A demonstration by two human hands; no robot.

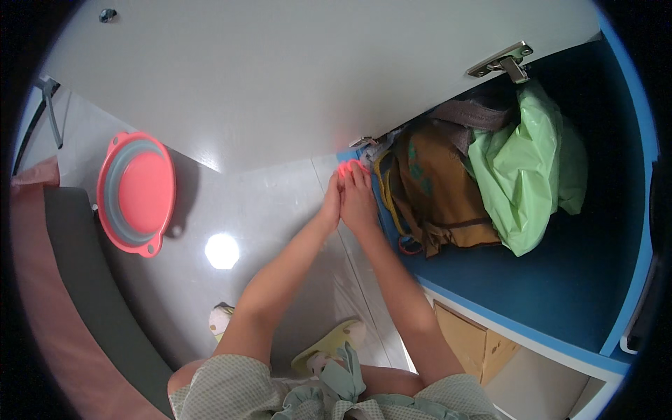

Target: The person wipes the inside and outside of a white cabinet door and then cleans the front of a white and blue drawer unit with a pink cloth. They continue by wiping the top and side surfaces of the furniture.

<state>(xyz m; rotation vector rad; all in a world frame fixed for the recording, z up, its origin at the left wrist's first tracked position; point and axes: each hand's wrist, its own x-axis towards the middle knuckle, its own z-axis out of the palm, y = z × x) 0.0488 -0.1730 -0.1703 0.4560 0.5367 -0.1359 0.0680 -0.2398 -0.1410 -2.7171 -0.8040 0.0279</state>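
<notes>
At your far left, pink fabric (pixel 52 280) runs along the outer side of a curved grey panel (pixel 87 273). Just beside it, a coral-pink and grey basin (pixel 140 192) shows its bare inside, a small holed tab at either end. Above, a white door (pixel 280 77) spans most of the view, a shiny knob (pixel 107 15) near its left end. One slipper (pixel 220 320) peeps out by your left forearm above the glossy grey floor (pixel 189 294); a pale yellow-green one (pixel 329 346) sits between your forearms.

Your left hand (pixel 332 203) lies against your right; its fingertips are partly hidden, so you cannot tell whether its grip is closed. The bright pink item (pixel 344 169) is at your fingertips, by the cabinet's front edge. Your right hand (pixel 358 201) has its grip curled down on that item.

To the right, inside the blue cabinet (pixel 483 276), a brown bag (pixel 441 189) slumps against a light green plastic bag (pixel 521 182). A metal hinge (pixel 500 61) sits above them, and a cardboard box (pixel 462 336) stands below the shelf.
</notes>
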